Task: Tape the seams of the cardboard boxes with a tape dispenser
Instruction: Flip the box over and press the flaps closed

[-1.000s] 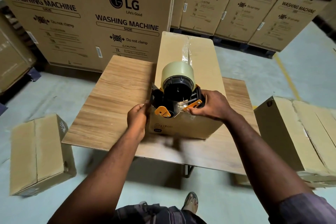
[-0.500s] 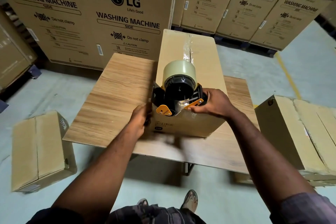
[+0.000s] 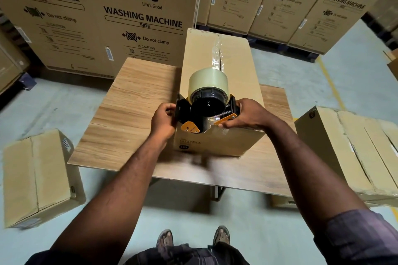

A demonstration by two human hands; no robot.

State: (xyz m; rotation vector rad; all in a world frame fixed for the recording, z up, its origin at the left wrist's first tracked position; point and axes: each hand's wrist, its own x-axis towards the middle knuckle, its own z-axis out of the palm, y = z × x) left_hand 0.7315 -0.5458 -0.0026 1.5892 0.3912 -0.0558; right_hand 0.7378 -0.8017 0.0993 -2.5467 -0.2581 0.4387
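Observation:
A long cardboard box (image 3: 232, 66) lies on a wooden table (image 3: 133, 101), its top seam covered with clear tape from the far end towards me. A black and orange tape dispenser (image 3: 205, 112) with a roll of clear tape sits on the near end of the box. My right hand (image 3: 247, 114) grips the dispenser's right side near its orange lever. My left hand (image 3: 162, 119) curls its fingers on the dispenser's left black plate, beside the box's near left corner.
A closed cardboard box (image 3: 36, 176) lies on the floor at the left. Another box (image 3: 353, 148) stands at the right, close to the table. Large washing machine cartons (image 3: 97, 17) form a wall behind the table. My feet (image 3: 193, 237) are below the table's near edge.
My left hand has risen from the box's near left corner to the dispenser's left plate. The dispenser and my right hand stay at the near end of the box.

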